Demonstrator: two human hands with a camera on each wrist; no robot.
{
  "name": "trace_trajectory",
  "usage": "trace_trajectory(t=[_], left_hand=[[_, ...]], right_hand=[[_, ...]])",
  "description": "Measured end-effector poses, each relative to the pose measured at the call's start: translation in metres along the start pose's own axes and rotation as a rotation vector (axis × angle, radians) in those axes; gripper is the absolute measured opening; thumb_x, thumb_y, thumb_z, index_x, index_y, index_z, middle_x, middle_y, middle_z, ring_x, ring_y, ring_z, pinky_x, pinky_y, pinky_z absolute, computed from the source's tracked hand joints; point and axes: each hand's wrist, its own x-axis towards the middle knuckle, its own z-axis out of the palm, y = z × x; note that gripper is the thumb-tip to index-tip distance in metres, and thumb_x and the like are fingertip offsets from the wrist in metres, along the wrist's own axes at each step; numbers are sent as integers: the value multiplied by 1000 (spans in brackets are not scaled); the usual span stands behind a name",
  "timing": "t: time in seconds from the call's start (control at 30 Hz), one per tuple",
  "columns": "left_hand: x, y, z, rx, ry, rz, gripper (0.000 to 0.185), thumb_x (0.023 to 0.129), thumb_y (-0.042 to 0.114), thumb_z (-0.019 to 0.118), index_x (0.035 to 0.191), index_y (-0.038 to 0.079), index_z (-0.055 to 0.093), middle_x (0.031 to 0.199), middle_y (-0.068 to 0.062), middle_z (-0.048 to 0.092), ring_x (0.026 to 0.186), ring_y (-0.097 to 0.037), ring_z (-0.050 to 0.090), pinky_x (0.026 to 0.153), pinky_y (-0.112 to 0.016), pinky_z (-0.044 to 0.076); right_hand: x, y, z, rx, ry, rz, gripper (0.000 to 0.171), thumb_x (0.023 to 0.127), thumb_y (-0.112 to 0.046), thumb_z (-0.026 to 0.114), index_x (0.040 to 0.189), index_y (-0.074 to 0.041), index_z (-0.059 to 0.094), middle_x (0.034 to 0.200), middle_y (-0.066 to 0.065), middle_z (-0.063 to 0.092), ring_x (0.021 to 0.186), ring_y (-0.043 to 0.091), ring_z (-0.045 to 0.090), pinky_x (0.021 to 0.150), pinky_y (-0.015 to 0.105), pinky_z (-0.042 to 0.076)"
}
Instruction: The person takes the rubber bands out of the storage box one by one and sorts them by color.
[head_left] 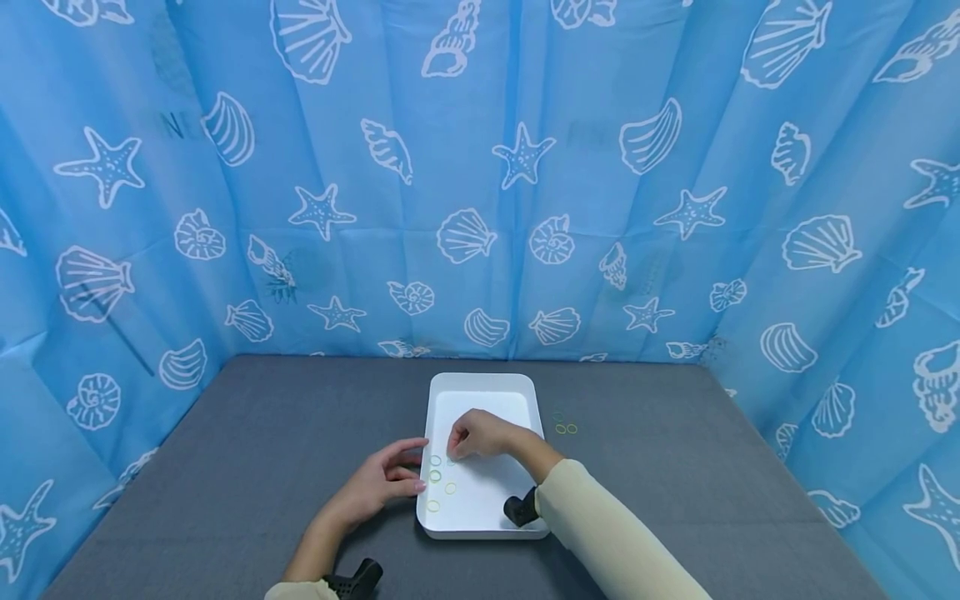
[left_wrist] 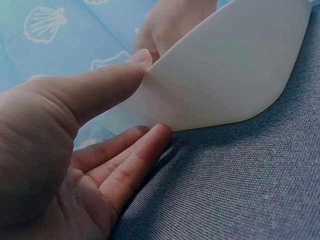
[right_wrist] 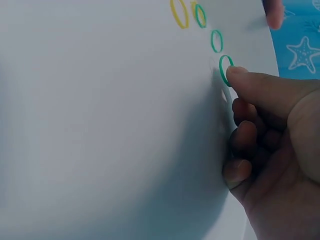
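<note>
The green rubber band (right_wrist: 225,69), lying inside the white tray (head_left: 517,387) near its left rim, is touched by the curled right hand (head_left: 480,433), while the open left hand (head_left: 378,483) steadies that rim; a slipping fingertip could flick it away.

Soft, even light fills the booth, with no glare off the white tray (head_left: 483,392). The head view bows the curtain (head_left: 480,167) at its edges. Up close, the right hand (right_wrist: 272,150) casts a grey shadow over the tray floor, and the left thumb (left_wrist: 100,85) looks slightly blurred, perhaps out of focus.
</note>
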Motion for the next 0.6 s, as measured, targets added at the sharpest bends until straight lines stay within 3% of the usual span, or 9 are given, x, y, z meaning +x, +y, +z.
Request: trace_trajectory(t=[0.37, 0.6], left_hand=[[-2, 3, 1, -5, 6, -3, 67, 88, 17, 74, 146, 5, 42, 131, -21, 53, 100, -25, 63, 82, -36, 53], [-2, 3, 2, 1, 4, 0, 67, 88, 17, 74, 146, 5, 42, 131, -20, 53, 100, -25, 63, 82, -37, 53]], right_hand=[[-4, 5, -17, 9, 75, -44, 10, 90, -6, 68, 80, -8, 68, 72, -3, 61, 68, 11, 51, 65, 26, 44], [-11, 8, -31, 39, 129, -21, 9, 90, -6, 69, 81, -8, 68, 74, -2, 60, 70, 13, 51, 66, 28, 44]])
